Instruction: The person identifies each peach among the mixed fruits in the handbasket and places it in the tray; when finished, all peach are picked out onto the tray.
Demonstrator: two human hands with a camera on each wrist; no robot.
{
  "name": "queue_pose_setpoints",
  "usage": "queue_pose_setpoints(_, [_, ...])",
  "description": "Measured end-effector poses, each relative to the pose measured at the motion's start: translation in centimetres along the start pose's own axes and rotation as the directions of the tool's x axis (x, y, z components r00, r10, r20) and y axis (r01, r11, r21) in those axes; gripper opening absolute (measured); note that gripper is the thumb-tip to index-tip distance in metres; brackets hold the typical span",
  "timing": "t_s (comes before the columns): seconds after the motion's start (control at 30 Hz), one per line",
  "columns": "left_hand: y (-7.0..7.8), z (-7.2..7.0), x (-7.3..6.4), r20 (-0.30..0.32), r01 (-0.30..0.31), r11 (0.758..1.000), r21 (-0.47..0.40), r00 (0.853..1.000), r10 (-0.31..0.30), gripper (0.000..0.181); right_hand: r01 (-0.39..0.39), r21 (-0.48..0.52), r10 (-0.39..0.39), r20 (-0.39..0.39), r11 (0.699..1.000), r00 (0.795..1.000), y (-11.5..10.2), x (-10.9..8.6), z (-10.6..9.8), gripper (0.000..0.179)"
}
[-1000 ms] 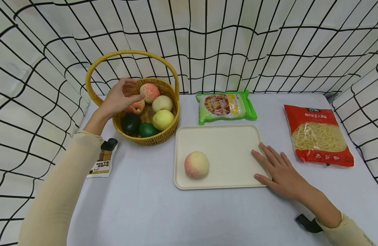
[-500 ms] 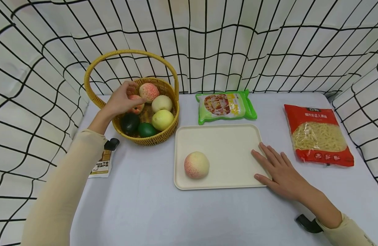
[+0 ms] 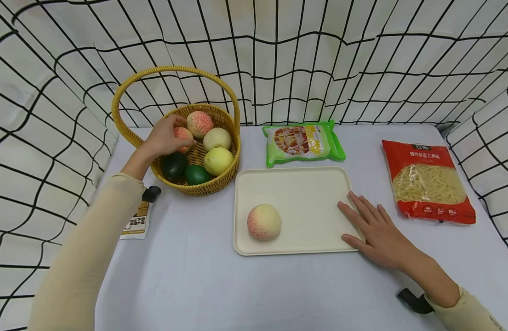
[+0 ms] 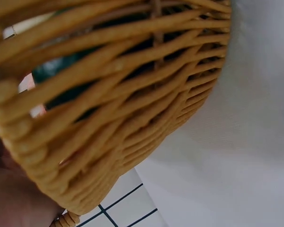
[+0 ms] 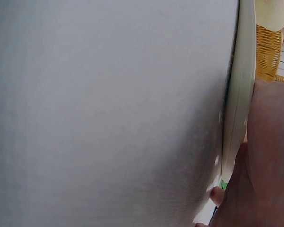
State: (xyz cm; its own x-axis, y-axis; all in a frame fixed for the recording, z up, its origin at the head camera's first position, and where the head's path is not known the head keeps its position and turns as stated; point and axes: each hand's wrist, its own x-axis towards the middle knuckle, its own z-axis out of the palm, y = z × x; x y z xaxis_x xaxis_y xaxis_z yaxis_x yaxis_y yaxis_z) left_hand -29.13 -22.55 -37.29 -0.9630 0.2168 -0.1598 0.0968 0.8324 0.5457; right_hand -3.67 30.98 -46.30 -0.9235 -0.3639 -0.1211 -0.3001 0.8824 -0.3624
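Note:
My left hand (image 3: 166,135) reaches over the left rim of the yellow wicker basket (image 3: 214,186), its fingers and thumb around a red-orange peach (image 3: 182,134). Part of that peach is covered by the hand. Beside it in the basket lie another pinkish peach (image 3: 200,124), a pale round fruit (image 3: 217,139), a yellow lemon-like fruit (image 3: 218,161), a green fruit (image 3: 197,174) and a dark avocado-like fruit (image 3: 174,166). My right hand (image 3: 378,236) rests with spread, straight fingers on the right edge of the cream tray (image 3: 307,197). A pale peach with a pink blush (image 3: 264,222) sits at the tray's left.
Behind the tray lies a green food packet (image 3: 303,142). A red bag of pasta (image 3: 429,184) is at the right. Under the left forearm a small packet (image 3: 137,223) shows partly. Black wire mesh (image 3: 278,82) walls the table's back and sides.
My left hand has moved slightly right and down into the basket, and its fingers have closed around the red-orange peach. The right hand and the tray have stayed put.

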Motion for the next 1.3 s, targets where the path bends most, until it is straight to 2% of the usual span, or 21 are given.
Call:
queue_pose_setpoints(0.17, [-0.1,0.1,0.1,0.013,0.007,0.999,0.036,1.0,-0.007,0.083,-0.001,0.0,0.001,0.0,1.0,1.0,0.0,0.0,0.0,0.084])
queue_pose_setpoints(0.43, [-0.2,0.3,0.1,0.04,0.024,0.999,0.048,0.999,-0.026,0.082,-0.004,0.001,0.004,0.0,1.0,1.0,0.0,0.0,0.0,0.083])
queue_pose_setpoints(0.73, [-0.1,0.6,0.3,0.075,0.045,0.99,0.131,0.996,-0.055,0.085,-0.008,0.003,0.008,0.005,1.0,1.0,-0.1,0.0,-0.1,0.084])
queue_pose_setpoints(1.03, [0.3,0.9,0.4,0.065,0.093,0.981,0.17,0.992,-0.106,0.086,0.009,0.005,-0.009,-0.007,1.0,1.0,-0.2,-0.1,-0.3,0.083])
queue_pose_setpoints(1.3, [-0.1,1.5,0.8,0.032,0.101,0.976,0.194,0.993,-0.11,0.082,-0.005,0.01,0.005,0.008,1.0,1.0,0.0,0.0,-0.1,0.083])
